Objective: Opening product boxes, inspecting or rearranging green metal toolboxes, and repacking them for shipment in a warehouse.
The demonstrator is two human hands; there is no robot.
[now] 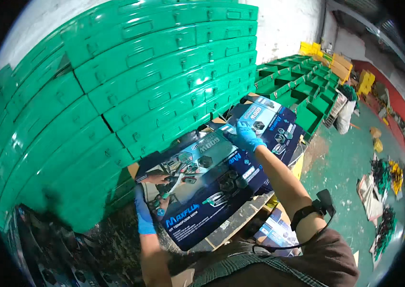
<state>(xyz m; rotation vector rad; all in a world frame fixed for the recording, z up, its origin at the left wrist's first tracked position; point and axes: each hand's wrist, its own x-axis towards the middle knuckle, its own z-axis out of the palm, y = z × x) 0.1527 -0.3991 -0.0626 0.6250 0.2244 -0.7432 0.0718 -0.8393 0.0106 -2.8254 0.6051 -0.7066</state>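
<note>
A large printed cardboard box [221, 210], dark blue with tool pictures and light lettering, lies slanted in front of me. My left hand [145, 213], in a blue glove, grips its left end; some of its fingers are hidden by the edge. My right hand [247, 137], also gloved in blue, is closed over the box's far right end. Just beyond that hand lies a second printed box [283, 124] of the same kind. The right fingertips are partly hidden, and the hand sits where the two boxes meet.
Tall stacked green plastic crates [159, 71] rise close on the left and ahead. Open green bins [303, 86] stand farther back. A worn wooden surface [236, 227] shows under the box. Tangled dark and green bundles [382, 177] lie on the green floor [336, 167] at right.
</note>
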